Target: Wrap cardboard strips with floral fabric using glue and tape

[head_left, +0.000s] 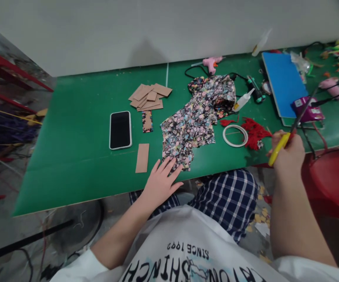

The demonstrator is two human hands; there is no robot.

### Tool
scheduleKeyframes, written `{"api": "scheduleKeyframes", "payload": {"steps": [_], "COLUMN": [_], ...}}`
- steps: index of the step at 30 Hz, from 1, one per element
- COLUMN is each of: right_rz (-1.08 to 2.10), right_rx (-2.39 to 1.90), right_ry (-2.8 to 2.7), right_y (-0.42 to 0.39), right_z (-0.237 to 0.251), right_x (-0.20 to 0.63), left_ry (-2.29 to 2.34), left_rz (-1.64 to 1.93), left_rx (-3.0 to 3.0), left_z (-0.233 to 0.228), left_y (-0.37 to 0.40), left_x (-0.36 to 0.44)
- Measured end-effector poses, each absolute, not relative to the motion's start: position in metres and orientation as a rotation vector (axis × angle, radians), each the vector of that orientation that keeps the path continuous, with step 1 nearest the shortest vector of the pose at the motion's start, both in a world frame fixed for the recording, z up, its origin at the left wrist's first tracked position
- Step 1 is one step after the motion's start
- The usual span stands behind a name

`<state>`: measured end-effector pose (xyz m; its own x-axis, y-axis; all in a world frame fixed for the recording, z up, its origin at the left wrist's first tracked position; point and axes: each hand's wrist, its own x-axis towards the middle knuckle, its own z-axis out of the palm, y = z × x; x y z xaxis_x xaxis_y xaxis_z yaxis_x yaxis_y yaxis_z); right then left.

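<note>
My left hand (161, 179) lies flat on the green table (75, 156), fingers spread, fingertips touching the near corner of a floral fabric piece (193, 125). My right hand (287, 150) grips yellow-handled scissors (292, 129) at the table's near right edge, blades pointing up and away. A single brown cardboard strip (142, 157) lies just left of my left hand. A ring of white tape (235, 135) and red yarn (254, 132) lie between the fabric and my right hand.
A black phone (120, 129) and a pile of cardboard strips (149, 97) lie at mid-table. Pink glue gun (212, 62), glue bottle (243, 99), blue board (283, 82) and cables lie at the back right. A red stool (334, 180) stands right.
</note>
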<state>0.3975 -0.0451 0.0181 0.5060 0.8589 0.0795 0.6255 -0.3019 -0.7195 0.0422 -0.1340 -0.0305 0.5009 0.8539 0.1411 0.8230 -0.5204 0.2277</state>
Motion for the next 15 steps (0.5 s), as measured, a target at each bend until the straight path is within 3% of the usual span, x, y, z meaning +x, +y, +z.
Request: {"api": "scheduleKeyframes", "payload": {"steps": [5, 11, 15], "right_rz": [0.765, 1.694, 2.081], "right_rx": [-1.695, -1.375, -1.259], "right_ry": [-1.105, -1.124, -1.134], "right_y": [-0.076, -0.149, -0.193], "right_z": [0.016, -0.015, -0.033], "right_x": [0.37, 0.346, 0.332], "left_ry": [1.548, 1.607, 1.55], "left_rz": [0.29, 0.622, 0.636], "left_rx": [2.557, 2.585, 2.654], "left_z": [-0.025, -0.03, -0.038], "left_y": [-0.139, -0.151, -0.149], "left_x": [0.042, 0.047, 0.056]}}
